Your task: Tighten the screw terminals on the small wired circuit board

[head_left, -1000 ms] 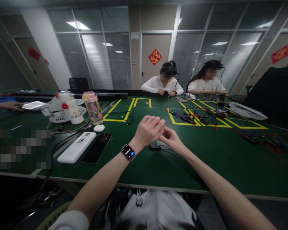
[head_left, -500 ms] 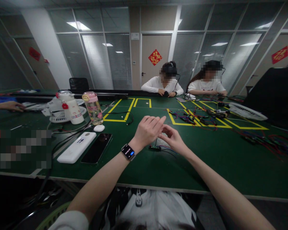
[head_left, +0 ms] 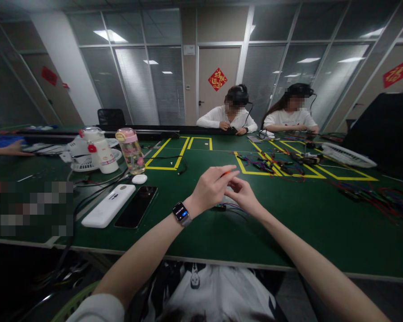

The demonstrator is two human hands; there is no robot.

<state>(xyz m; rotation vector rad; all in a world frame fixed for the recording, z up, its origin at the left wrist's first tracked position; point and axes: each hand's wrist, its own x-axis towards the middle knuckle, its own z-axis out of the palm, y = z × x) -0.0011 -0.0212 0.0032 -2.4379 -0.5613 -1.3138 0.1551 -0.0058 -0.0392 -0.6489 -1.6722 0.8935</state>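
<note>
My left hand (head_left: 211, 186), with a smartwatch (head_left: 181, 213) on its wrist, is held above the green table (head_left: 289, 232). Its fingers pinch a small red-orange piece (head_left: 225, 172) that I cannot name. My right hand (head_left: 242, 192) meets it fingertip to fingertip, fingers pinched on the same spot. Below the hands a small dark connector with purple and black wires (head_left: 221, 207) lies on the table, partly hidden by them.
A white power bank (head_left: 108, 205), a black phone (head_left: 136, 207), a white earbud case (head_left: 139, 179), a pink-lidded bottle (head_left: 131, 151) and a white fan (head_left: 94, 152) stand at left. Wire bundles (head_left: 275, 164) lie in yellow-taped boxes. Two people sit across; another person's hand (head_left: 10, 148) rests far left.
My left hand has tipped rightward, baring the red-orange piece at its fingertips. My right hand dropped slightly and stays in contact. The view shifted a little.
</note>
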